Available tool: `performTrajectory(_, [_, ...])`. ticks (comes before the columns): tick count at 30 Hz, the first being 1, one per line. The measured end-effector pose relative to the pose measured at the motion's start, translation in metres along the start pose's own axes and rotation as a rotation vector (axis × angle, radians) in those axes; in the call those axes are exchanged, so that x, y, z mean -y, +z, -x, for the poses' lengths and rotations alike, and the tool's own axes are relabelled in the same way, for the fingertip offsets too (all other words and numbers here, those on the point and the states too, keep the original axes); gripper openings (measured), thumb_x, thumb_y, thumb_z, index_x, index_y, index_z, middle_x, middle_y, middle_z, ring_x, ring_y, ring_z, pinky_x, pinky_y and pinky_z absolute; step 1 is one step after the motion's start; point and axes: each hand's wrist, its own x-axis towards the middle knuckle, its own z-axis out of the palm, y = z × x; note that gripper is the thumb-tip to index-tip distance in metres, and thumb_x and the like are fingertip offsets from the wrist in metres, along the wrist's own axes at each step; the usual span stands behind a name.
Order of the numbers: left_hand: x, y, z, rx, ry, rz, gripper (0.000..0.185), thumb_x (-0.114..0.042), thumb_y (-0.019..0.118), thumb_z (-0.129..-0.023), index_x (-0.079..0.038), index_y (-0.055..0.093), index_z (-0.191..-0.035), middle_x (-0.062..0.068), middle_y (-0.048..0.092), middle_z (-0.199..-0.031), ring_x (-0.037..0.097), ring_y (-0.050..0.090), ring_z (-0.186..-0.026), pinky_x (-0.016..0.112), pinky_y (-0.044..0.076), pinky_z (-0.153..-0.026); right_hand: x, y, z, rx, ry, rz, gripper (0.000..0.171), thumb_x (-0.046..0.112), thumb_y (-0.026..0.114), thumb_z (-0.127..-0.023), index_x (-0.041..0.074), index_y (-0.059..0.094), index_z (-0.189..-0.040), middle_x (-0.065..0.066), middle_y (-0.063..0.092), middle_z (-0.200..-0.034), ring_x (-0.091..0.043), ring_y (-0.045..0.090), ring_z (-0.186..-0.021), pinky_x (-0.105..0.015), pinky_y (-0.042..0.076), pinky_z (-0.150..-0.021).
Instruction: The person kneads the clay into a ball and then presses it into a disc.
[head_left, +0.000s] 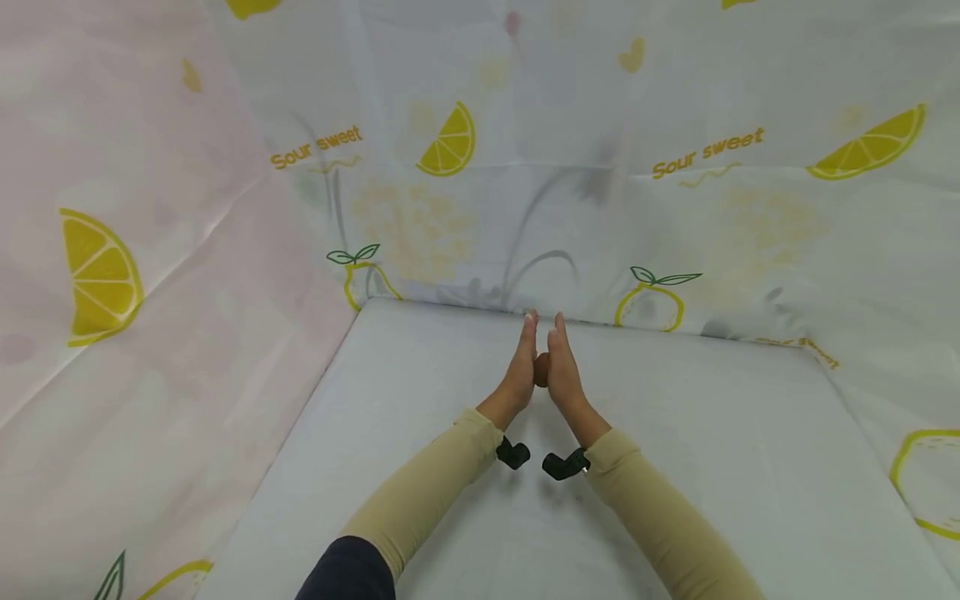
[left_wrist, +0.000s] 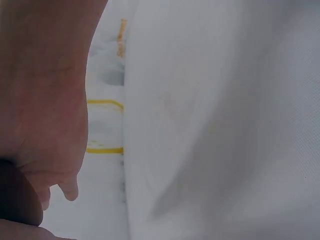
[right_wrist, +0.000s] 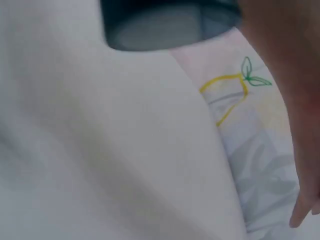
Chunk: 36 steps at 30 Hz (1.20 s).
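Over the far middle of the white tabletop (head_left: 420, 433), my left hand (head_left: 522, 367) and right hand (head_left: 564, 368) stand edge-down with palms facing each other, fingers straight and pointing away from me. The fingertips are slightly apart, and the thumbs meet in the narrow gap between the palms. Neither hand holds anything. In the left wrist view the left hand (left_wrist: 45, 100) fills the left side above the white surface. The right hand (right_wrist: 295, 110) runs down the right edge of the right wrist view. Both arms wear beige sleeves.
Cloth printed with lemons and "Sour sweet" (head_left: 705, 154) walls the table at the back and right, and pinkish lemon cloth (head_left: 150, 275) closes the left. Small black camera mounts sit at the left wrist (head_left: 513, 454) and right wrist (head_left: 564, 465).
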Motion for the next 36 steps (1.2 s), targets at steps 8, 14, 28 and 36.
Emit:
performTrajectory(8, [0.003,-0.005,0.0,-0.113,-0.069,-0.057,0.072,-0.059,0.013,-0.106,-0.018,0.009,-0.165,0.0,0.005,-0.171,0.019,0.003,-0.156,0.049,0.005,-0.124,0.017,0.017,0.019,0.006,-0.134,0.016,0.056,0.015,0.022,-0.112,-0.009,0.005,-0.159,-0.025,0.004,-0.167,-0.03,0.004,-0.155,-0.042,0.008,-0.125])
performTrajectory(14, [0.004,-0.008,0.0,-0.149,-0.14,-0.039,0.078,-0.065,0.014,-0.104,-0.018,0.013,-0.165,0.002,0.01,-0.17,0.024,0.017,-0.153,0.051,0.012,-0.123,0.001,0.02,0.011,-0.024,-0.218,0.015,0.059,0.026,0.022,-0.113,-0.004,0.005,-0.161,-0.019,0.004,-0.169,-0.029,0.003,-0.156,-0.047,0.006,-0.125])
performTrajectory(28, [0.005,0.0,0.006,0.025,-0.016,-0.07,0.084,-0.07,0.012,-0.102,-0.015,0.005,-0.165,0.007,0.006,-0.171,0.018,0.003,-0.156,0.049,0.004,-0.124,0.0,0.003,-0.013,-0.078,-0.098,-0.122,0.065,0.043,0.021,-0.111,0.01,0.004,-0.165,-0.002,0.005,-0.171,-0.015,0.004,-0.156,-0.042,0.005,-0.125])
performTrajectory(36, [-0.002,0.0,0.005,0.046,0.014,-0.069,0.087,-0.072,0.01,-0.101,-0.013,0.001,-0.165,0.002,0.001,-0.171,0.013,-0.002,-0.155,0.042,0.002,-0.125,-0.015,-0.005,-0.017,-0.044,0.043,-0.138,0.069,0.05,0.017,-0.11,0.009,0.005,-0.164,-0.002,0.003,-0.171,-0.015,0.001,-0.156,-0.039,0.003,-0.125])
